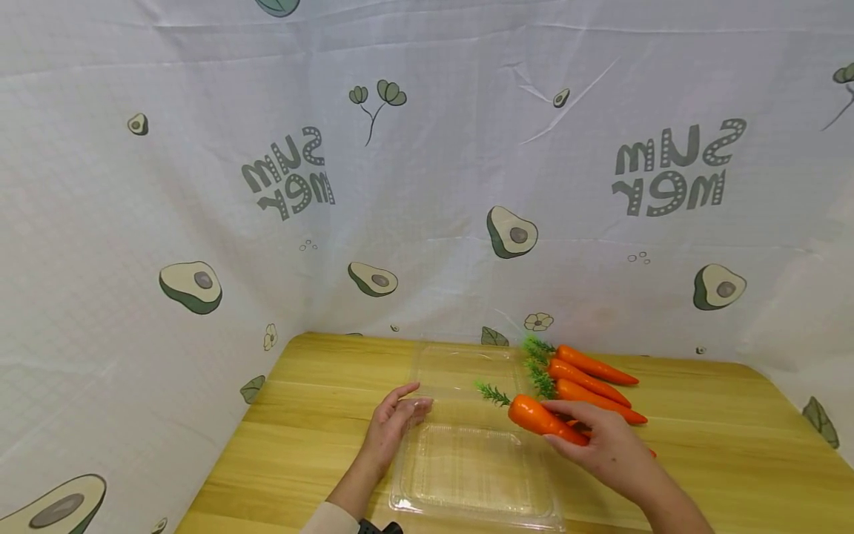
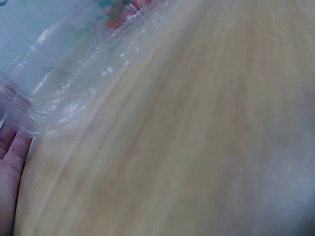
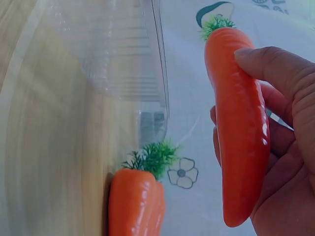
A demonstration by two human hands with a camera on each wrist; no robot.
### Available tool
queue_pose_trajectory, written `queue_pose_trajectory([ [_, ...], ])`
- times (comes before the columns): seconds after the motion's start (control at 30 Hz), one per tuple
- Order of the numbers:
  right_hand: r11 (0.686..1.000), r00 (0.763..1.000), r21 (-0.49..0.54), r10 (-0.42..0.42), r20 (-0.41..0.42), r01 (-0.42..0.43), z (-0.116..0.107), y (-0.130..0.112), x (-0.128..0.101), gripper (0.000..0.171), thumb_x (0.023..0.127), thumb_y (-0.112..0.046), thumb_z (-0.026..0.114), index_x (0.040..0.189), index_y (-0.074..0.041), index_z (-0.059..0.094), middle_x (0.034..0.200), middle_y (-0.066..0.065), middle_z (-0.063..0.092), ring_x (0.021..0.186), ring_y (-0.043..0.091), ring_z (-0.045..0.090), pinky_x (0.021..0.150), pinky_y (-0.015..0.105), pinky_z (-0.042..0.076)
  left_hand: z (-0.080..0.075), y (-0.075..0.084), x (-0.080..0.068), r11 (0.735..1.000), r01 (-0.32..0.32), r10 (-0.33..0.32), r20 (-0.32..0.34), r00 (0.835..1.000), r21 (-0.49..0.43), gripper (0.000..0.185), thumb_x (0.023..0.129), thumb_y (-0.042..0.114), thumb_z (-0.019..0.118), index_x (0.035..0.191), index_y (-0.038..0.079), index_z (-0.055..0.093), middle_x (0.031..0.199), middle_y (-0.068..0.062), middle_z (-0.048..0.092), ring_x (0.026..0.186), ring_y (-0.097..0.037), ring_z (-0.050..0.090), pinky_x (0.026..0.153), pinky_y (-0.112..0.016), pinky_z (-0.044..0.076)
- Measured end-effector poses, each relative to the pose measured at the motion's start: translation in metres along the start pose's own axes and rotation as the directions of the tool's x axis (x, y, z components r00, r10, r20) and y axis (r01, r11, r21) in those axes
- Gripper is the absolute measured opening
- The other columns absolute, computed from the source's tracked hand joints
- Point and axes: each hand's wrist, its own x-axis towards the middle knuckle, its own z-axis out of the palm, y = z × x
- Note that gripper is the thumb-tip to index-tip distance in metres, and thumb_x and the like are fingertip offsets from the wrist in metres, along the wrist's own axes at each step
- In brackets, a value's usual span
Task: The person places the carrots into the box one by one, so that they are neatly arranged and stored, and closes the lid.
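My right hand point(image 1: 610, 449) holds an orange carrot point(image 1: 534, 415) with a green leafy top, raised above the right side of a clear plastic container point(image 1: 467, 512). In the right wrist view the thumb presses along one side of the carrot point(image 3: 236, 113) and the fingers curl behind it. The container lies with its lid folded back, and I see nothing inside. At its left side, near the hinge, my left hand point(image 1: 390, 426) touches the plastic with extended fingers. The left wrist view catches only part of those fingers point(image 2: 17, 150) by the container wall point(image 2: 59, 98).
Several more carrots point(image 1: 594, 366) lie in a row to the right of the container, leafy tops pointing left; one is partly hidden by my right hand. The wooden table point(image 1: 300, 430) meets a white curtain point(image 1: 427, 185) with avocado prints at the back and sides.
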Motion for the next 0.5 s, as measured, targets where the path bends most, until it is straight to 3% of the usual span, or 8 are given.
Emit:
queue_pose_trajectory([
  [0.13, 0.999, 0.999, 0.015, -0.044, 0.002, 0.044, 0.005, -0.004, 0.0, 0.044, 0.074, -0.038, 0.076, 0.114, -0.027, 0.063, 0.107, -0.006, 0.061, 0.088, 0.013, 0.054, 0.07, 0.024, 0.049, 0.0, -0.001, 0.001, 1.0, 0.005, -0.005, -0.008, 1.0, -0.006, 0.038, 0.1, 0.008, 0.036, 0.135, -0.006, 0.033, 0.123, -0.037, 0.046, 0.118, -0.046, 0.042, 0.099, -0.051, 0.032],
  [0.33, 0.988, 0.989, 0.031, -0.148, -0.003, 0.148, 0.013, -0.007, -0.002, 0.047, 0.073, -0.049, 0.071, 0.114, -0.026, 0.064, 0.095, -0.011, 0.06, 0.079, 0.007, 0.054, 0.066, 0.023, 0.049, -0.008, -0.019, 0.006, 1.0, -0.002, 0.002, -0.031, 1.0, 0.004, 0.043, 0.1, 0.014, 0.04, 0.137, -0.006, 0.031, 0.123, -0.031, 0.05, 0.117, -0.041, 0.046, 0.098, -0.045, 0.036],
  [0.5, 0.98, 0.982, 0.068, -0.188, -0.001, 0.188, 0.02, -0.011, -0.003, 0.041, 0.075, -0.039, 0.075, 0.112, -0.027, 0.064, 0.097, -0.013, 0.061, 0.082, 0.006, 0.056, 0.068, 0.024, 0.05, -0.009, -0.023, 0.007, 1.0, -0.012, 0.013, -0.029, 1.0, 0.022, 0.046, 0.099, 0.017, 0.042, 0.137, -0.006, 0.031, 0.122, -0.03, 0.051, 0.116, -0.04, 0.047, 0.098, -0.043, 0.037],
])
